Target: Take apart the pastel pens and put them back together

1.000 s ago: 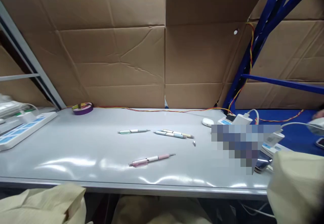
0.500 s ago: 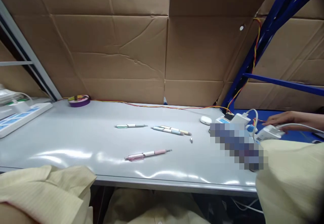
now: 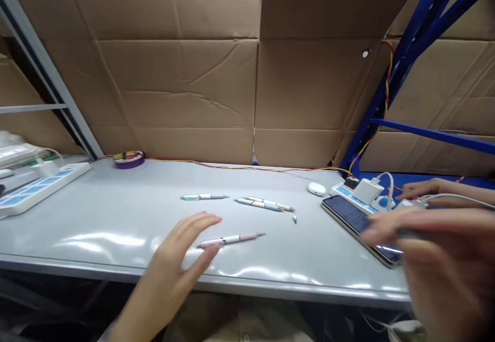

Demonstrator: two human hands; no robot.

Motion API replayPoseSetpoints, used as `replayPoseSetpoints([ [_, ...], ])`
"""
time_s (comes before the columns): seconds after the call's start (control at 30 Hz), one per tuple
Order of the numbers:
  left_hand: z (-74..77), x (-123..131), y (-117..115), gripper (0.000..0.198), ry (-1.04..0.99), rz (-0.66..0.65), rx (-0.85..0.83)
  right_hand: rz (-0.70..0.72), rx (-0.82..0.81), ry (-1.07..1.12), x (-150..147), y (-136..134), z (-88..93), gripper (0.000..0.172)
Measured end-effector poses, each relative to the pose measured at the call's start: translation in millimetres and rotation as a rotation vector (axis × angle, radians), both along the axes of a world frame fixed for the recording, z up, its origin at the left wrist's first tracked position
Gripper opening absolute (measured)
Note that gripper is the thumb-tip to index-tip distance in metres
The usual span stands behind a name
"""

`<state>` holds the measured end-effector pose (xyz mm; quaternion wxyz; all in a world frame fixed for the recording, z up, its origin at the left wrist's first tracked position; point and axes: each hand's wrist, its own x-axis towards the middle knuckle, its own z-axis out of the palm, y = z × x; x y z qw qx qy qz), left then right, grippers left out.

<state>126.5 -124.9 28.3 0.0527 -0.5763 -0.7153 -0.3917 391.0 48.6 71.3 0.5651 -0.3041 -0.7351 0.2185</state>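
My left hand (image 3: 170, 264) is open, thumb and fingers apart, around the rear end of a pink and white pen (image 3: 235, 239) that lies on the grey table. My right hand (image 3: 444, 259) is smeared by motion above the lower end of a dark-screened phone (image 3: 348, 215); whether it holds anything is unclear. Beyond the pink pen lie a green and white pen (image 3: 204, 197), a blue and white pen (image 3: 258, 204) and a cream and white pen (image 3: 284, 207), the last two side by side. Close to them sits a small silver cone-shaped piece (image 3: 294, 219).
A white earbud case (image 3: 316, 189) and a power strip (image 3: 338, 190) with chargers stand at right. Another person's hand (image 3: 421, 188) is beside the chargers. At left are a tape roll (image 3: 129, 162) and a second power strip (image 3: 46, 187). Cardboard (image 3: 185, 110) lines the back.
Both my hands have come into view over the table, the left one to the pink pen, the right one over the phone. The view has shifted slightly; the pens still lie in place.
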Motion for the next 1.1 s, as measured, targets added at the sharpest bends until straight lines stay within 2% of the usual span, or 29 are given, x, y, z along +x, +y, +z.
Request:
replayPoseSetpoints([
  [0.1, -20.9, -4.1, 26.5, 0.029, 0.072, -0.046, -0.170, 0.147, -0.032, -0.293, -32.9, -11.8, -32.3, 0.014],
  [0.2, -39.4, -3.6, 39.4, 0.021, 0.052, -0.027, -0.227, 0.176, -0.092, -0.375, -52.0, 1.9, -65.3, 0.011],
  [0.27, -45.1, -1.5, 42.8, 0.017, -0.003, -0.038, -0.240, 0.241, -0.141, -0.417, -56.2, 10.0, -81.1, 0.011],
  [0.33, -46.2, 0.9, 43.5, 0.017, -0.053, -0.034, -0.227, 0.303, -0.181, -0.453, -56.3, 12.6, -89.6, 0.012],
  [0.5, -40.6, 7.7, 37.9, 0.019, -0.152, -0.015, -0.189, 0.295, -0.214, -0.412, -53.2, 7.4, -89.9, 0.013],
  [0.67, -41.6, 22.7, 36.7, 0.017, -0.229, -0.042, -0.114, 0.239, -0.107, -0.270, -53.1, 3.0, -88.6, 0.014],
  [0.83, -53.1, 31.7, 44.4, 0.017, -0.144, -0.041, -0.062, 0.254, 0.028, -0.217, -51.6, 1.5, -91.6, 0.012],
  [1.1, -58.4, 27.4, 44.2, 0.016, -0.050, 0.007, -0.033, 0.247, -0.028, -0.218, -51.2, 2.0, -93.0, 0.011],
])
